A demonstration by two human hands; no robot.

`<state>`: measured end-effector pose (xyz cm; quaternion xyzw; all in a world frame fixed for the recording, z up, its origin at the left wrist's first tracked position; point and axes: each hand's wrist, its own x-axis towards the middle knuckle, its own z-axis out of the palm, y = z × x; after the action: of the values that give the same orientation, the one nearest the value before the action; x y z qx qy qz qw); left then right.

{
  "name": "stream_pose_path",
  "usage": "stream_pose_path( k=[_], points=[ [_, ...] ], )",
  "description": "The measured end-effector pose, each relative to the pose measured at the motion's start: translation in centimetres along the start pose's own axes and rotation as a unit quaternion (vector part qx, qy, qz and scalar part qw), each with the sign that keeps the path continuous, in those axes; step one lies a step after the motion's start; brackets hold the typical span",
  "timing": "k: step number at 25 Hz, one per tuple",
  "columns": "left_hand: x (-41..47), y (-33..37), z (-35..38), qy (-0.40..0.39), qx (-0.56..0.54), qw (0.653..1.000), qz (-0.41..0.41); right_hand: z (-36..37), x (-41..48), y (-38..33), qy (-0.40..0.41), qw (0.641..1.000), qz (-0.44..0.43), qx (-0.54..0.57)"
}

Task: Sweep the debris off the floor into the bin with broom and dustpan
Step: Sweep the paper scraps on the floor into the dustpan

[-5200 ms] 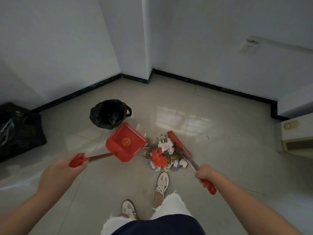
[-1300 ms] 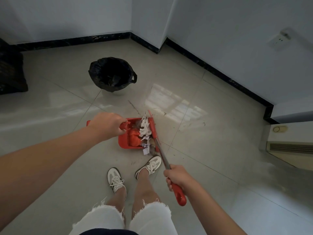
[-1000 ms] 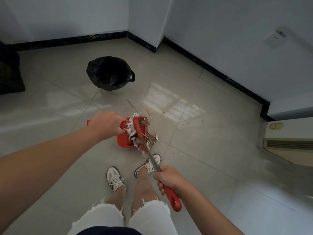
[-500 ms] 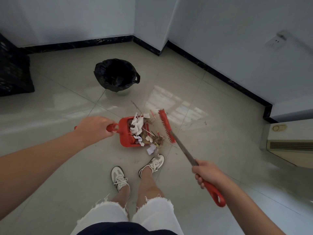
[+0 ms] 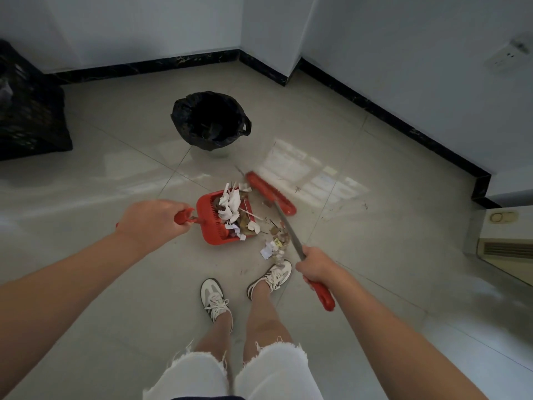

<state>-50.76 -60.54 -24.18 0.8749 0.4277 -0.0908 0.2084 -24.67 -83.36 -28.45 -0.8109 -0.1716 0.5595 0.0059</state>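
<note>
We saw the left hand (image 5: 151, 223) wrapped tight around the handle of the red dustpan (image 5: 215, 223), which sat on the tiled floor (image 5: 115, 174) loaded with paper scraps and brown bits. The right hand (image 5: 315, 268) was clenched on the shaft of the red broom (image 5: 271, 193), its head resting on the floor just right of the pan. Loose debris (image 5: 274, 243) lay between pan and broom, and the black-lined bin (image 5: 210, 119) stood farther off, near the wall.
</note>
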Motion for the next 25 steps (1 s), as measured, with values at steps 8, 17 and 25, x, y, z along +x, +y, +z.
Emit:
stream_pose_path(
  k=[8,17,25],
  points=[
    [2.2,0.3,-0.1,-0.004,0.006,1.0,0.031,3.6,-6.0,-1.1,-0.09,0.992,0.003,0.087],
    [-0.5,-1.2,0.0,-0.022,-0.006,1.0,-0.009,-2.9,-9.1,2.5,-0.035,0.989,0.016,0.14],
    [-1.8,0.5,-0.9,-0.07,-0.018,0.997,-0.014,-5.0,-12.8,3.9,0.035,0.981,0.045,0.184]
  ],
)
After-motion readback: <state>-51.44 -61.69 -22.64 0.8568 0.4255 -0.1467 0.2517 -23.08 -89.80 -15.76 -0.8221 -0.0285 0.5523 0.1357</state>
